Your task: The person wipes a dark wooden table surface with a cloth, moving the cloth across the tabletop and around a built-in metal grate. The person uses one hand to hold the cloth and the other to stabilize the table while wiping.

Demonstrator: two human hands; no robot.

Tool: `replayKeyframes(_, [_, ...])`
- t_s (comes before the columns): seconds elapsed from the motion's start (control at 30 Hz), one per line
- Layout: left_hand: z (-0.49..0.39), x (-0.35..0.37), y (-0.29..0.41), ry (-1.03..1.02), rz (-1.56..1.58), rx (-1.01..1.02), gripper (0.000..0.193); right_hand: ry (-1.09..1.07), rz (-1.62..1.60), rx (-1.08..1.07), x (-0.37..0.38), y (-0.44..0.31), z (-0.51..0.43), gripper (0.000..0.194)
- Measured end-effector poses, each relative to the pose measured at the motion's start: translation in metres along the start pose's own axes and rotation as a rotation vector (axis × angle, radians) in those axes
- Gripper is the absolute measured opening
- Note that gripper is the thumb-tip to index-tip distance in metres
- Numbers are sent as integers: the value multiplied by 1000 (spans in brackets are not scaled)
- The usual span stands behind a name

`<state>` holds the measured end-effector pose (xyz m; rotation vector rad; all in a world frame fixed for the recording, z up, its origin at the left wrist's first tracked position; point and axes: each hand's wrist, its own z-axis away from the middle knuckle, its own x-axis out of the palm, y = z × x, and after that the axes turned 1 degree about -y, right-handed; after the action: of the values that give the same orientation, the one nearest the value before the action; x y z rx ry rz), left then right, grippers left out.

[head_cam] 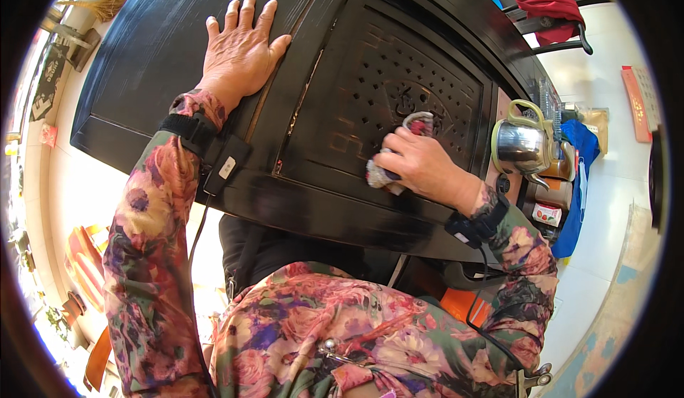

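My left hand [240, 51] lies flat on the smooth left part of a dark wooden tea table [160, 67], palm down, fingers spread. In my right hand [422, 168] is a bunched grey and red cloth [382, 176], pressed against the table's recessed tray panel [326, 109]. This panel has rows of small drain holes and a carved emblem, partly hidden behind the cloth and hand. Worn, paler edges show along the panel's left frame.
A metal kettle [521, 139] with a pale green handle stands at the table's right end, near jars and a blue cloth [574, 184]. A red cloth [550, 11] hangs over a dark chair at upper right. Cables run from both wrist straps.
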<state>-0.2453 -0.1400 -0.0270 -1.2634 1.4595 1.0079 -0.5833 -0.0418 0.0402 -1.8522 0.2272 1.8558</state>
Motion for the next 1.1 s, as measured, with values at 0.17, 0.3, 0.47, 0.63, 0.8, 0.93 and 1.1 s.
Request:
replayKeyframes(0.17, [0, -2, 2, -33, -33, -21, 68, 93, 30, -44, 11, -9, -59, 33])
replayKeyframes(0.3, [0, -5, 2, -32, -21, -21, 68, 108, 25, 76, 13, -16, -77, 26])
replayKeyframes(0.47, [1, -12, 3, -57, 16, -24, 69, 76, -6, 190, 9, -21, -85, 29])
replayKeyframes(0.63, [1, -17, 5, -89, 17, -37, 69, 98, -50, 292, 8, -7, -92, 31])
replayKeyframes(0.8, [0, -17, 6, -97, 33, -39, 69, 131, -7, 481, 7, 60, -105, 27])
replayKeyframes(0.93, [0, -16, 5, -85, 37, -34, 70, 298, 136, 622, -15, 129, -130, 25])
replayKeyframes(1.1, [0, -18, 5, -69, 68, -35, 71, 629, 257, 585, -28, 166, -149, 29])
